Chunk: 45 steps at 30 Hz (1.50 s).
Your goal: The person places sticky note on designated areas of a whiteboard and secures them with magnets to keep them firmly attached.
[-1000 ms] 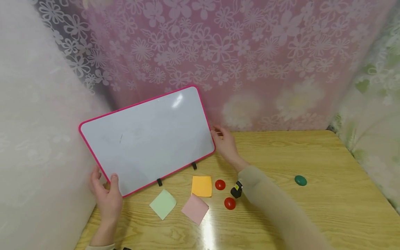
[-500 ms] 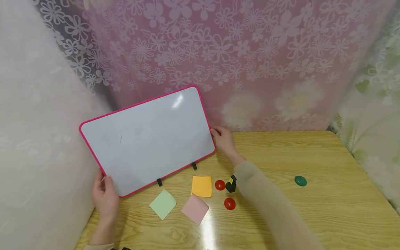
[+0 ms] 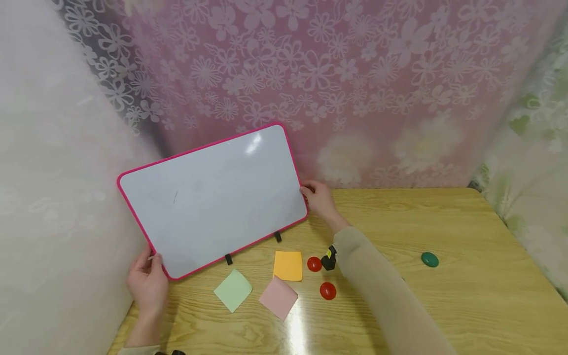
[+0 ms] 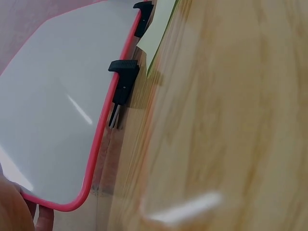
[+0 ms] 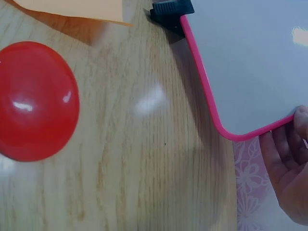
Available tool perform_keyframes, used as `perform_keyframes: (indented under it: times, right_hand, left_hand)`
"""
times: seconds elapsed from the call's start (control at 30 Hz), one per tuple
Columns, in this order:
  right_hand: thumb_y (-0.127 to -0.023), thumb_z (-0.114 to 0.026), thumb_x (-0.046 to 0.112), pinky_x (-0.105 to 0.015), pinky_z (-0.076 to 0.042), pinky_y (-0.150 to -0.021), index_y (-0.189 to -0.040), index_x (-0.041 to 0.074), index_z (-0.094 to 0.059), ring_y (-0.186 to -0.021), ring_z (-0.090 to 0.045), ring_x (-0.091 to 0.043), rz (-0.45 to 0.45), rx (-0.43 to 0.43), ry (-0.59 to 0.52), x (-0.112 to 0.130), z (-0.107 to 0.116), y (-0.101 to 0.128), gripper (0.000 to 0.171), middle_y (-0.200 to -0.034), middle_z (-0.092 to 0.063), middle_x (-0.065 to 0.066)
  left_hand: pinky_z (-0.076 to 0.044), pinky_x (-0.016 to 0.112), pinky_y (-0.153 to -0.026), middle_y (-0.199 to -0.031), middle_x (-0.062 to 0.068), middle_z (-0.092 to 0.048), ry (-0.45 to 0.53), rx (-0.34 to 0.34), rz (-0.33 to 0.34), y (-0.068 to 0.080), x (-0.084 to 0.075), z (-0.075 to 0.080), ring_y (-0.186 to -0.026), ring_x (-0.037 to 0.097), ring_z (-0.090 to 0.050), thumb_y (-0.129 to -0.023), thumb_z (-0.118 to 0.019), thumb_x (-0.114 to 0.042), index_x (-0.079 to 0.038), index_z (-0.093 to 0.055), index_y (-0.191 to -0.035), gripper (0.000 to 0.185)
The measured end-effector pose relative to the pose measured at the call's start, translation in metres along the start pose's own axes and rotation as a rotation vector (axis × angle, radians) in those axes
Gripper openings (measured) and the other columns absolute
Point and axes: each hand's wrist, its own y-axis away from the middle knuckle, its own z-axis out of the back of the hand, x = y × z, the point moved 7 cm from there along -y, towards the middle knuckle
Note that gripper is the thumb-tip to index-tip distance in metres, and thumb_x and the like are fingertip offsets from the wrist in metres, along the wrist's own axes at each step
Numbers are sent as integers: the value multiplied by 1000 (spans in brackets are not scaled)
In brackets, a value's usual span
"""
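Observation:
A whiteboard with a pink rim leans back on a stand whose black clips hook over its lower edge. My left hand grips the board's left edge near the bottom corner, thumb on the front side and fingers behind. On the opposite side, my right hand pinches the right edge a little above its lower corner. The right wrist view shows that thumb on the board's face and the fingers curled behind it. A short dark mark shows on the white surface.
In front of the board lie green, orange and pink paper squares. Two red magnets sit beside them, and a green magnet lies farther right. A wall stands close on the left; a floral curtain hangs behind.
The left hand's thumb has come in to the board's edge, and the right fingers have closed at the other edge. The board stays almost where it was; the head view shifts slightly.

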Motion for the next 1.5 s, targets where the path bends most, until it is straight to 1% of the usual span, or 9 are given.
perform_keyframes:
  times: [0.17,0.43,0.57,0.73,0.83,1.03,1.17,1.37,1.5]
  right_hand:
    - [-109,-62,12,-44,-55,-93,-126,-2,-72,-103,-65,-31,-19,13,58,-1,0,-1,24,-117,-73,-18]
    - [-110,-60,13,-43,-54,-92,-126,-2,-71,-103,-62,-30,-71,29,60,-3,-4,-4,24,-117,-71,-18]
    - [-110,-60,12,-44,-54,-94,-126,-2,-71,-105,-63,-31,-75,27,59,-2,-4,-4,24,-118,-71,-18]
    - [-111,-60,12,-46,-53,-95,-125,-2,-70,-104,-61,-32,-70,28,85,-1,-4,-1,23,-116,-70,-18]
    - [-111,-59,14,-46,-52,-94,-125,-1,-70,-104,-61,-32,-70,33,94,-1,-4,0,23,-115,-70,-18]
    - [-111,-59,14,-47,-52,-94,-125,-3,-70,-105,-62,-33,-55,20,86,-1,1,2,24,-116,-70,-19]
    - [-112,-59,17,-47,-53,-97,-129,-2,-69,-108,-62,-33,-69,26,85,-4,6,3,28,-121,-70,-19]
    - [-112,-59,18,-47,-53,-95,-128,-1,-70,-106,-60,-33,-79,23,69,-10,12,7,27,-120,-69,-18]
    - [-111,-59,16,-47,-52,-94,-126,-1,-70,-104,-59,-33,-78,2,77,-12,19,9,25,-118,-69,-18]
  left_hand:
    - [-50,7,-76,-92,-20,-66,-34,-10,-1,0,-1,2,-89,1,-61,-103,-67,-1,4,-69,-138,36]
    - [-49,8,-72,-95,-14,-66,-86,-3,-1,-1,-1,2,-86,2,-60,-104,-67,-3,3,-70,-138,35]
    - [-49,8,-70,-100,-5,-67,-107,-13,-10,-1,0,2,-85,4,-59,-104,-66,-3,3,-70,-136,32]
    - [-48,8,-74,-108,9,-65,-102,-12,-4,-3,1,-1,-88,6,-57,-105,-63,0,7,-68,-134,31]
    - [-49,7,-76,-109,11,-63,-88,-6,12,-5,3,-1,-90,6,-57,-105,-61,3,10,-66,-134,31]
    - [-49,8,-76,-108,10,-61,-112,18,39,-8,2,-5,-92,7,-57,-106,-60,1,8,-66,-135,31]
    - [-49,8,-76,-108,8,-61,-105,39,59,-9,0,-9,-94,9,-57,-107,-61,-1,6,-66,-135,30]
    - [-48,8,-72,-96,-4,-61,-118,31,10,-10,-3,-13,-89,6,-58,-105,-64,-2,8,-69,-131,27]
    - [-48,8,-72,-93,-6,-61,-126,40,-8,-8,-6,-20,-87,3,-58,-105,-65,-1,9,-69,-129,27]
